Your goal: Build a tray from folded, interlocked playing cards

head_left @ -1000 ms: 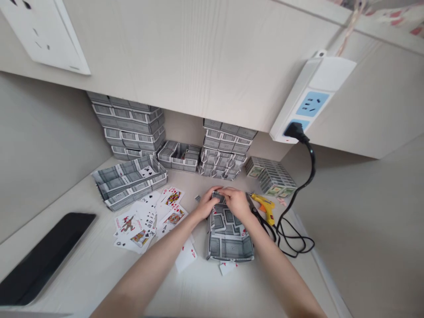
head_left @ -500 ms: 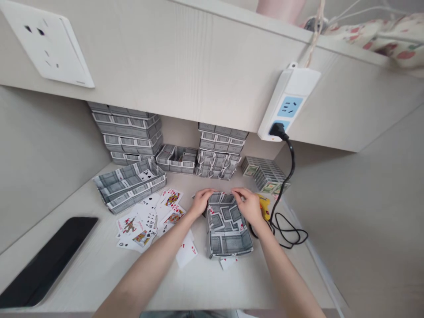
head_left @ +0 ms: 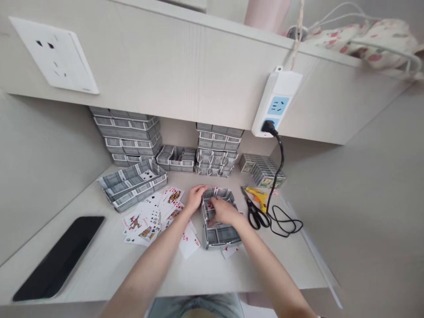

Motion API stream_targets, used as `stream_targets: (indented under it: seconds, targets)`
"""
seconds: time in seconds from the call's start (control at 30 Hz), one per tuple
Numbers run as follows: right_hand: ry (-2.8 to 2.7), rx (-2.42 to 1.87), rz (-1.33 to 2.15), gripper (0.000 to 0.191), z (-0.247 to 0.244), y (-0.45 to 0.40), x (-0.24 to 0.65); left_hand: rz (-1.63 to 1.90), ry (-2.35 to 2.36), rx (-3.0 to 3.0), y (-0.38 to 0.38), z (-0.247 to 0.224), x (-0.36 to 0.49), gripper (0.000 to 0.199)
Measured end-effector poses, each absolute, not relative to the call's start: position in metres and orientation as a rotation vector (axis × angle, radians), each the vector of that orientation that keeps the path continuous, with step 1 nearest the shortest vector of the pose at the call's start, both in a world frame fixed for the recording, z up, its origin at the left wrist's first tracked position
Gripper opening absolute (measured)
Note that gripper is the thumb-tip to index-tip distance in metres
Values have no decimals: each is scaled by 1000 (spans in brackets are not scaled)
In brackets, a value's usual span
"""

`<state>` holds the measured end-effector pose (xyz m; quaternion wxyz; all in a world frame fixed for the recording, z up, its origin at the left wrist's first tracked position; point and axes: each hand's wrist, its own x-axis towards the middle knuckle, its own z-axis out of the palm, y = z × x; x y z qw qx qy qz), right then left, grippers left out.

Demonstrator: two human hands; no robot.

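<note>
A box made of folded playing cards point(head_left: 225, 237), grey patterned backs outward, sits on the desk before me. My left hand point(head_left: 195, 198) grips its far left corner, fingers closed at the rim. Inside the box is my right hand point(head_left: 223, 212), thumb and fingers apart near the inner left wall; it hides part of the floor. Loose playing cards point(head_left: 145, 221) lie face up left of the box, and a card piece point(head_left: 229, 251) pokes out by its near edge. Black-handled scissors point(head_left: 256, 216) and a yellow glue gun point(head_left: 260, 197) lie to the right.
A longer card box point(head_left: 139, 193) stands at left, with stacked card boxes point(head_left: 130, 128) and another stack point(head_left: 217, 150) behind. A black phone-like slab point(head_left: 59, 258) lies front left. A black cord point(head_left: 281, 161) hangs from the power strip point(head_left: 278, 101) and coils at right.
My right hand has left the far rim and moved down into the box. My left hand stays at the far left corner. The view has shifted slightly, and the scissors now show.
</note>
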<state>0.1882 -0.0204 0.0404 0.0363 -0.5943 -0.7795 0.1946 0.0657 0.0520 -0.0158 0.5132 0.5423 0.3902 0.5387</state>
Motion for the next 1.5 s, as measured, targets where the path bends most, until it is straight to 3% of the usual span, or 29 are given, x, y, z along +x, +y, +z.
stream_targets:
  seconds: [0.2,0.37,0.5,0.67,0.8,0.97,1.23,1.5]
  targets:
    - [-2238,-1665,639,55,45,-26,201,1284,933,1324,54,-16,62,23]
    - [-1976,-1427,843,19,46,-23,217,1259,919,1346,56,-12,61,24]
    - [-1482,-1271,1057,28,48,-7,232,1241,928,1351,61,-10,62,26]
    - [-1170,-1109,1048,35,47,26,246,1234,950,1327,72,-9,53,23]
    - [-1229,-1086,1062,40,44,48,245,1243,946,1277,79,-8,43,19]
    - [-1305,-1133,1017,28,47,55,251,1243,973,1285,81,-8,43,18]
    - [-1287,-1217,970,24,54,49,283,1281,1031,1329,83,-12,50,22]
    - [-1266,-1242,1026,29,50,52,278,1272,1043,1346,85,-14,51,21]
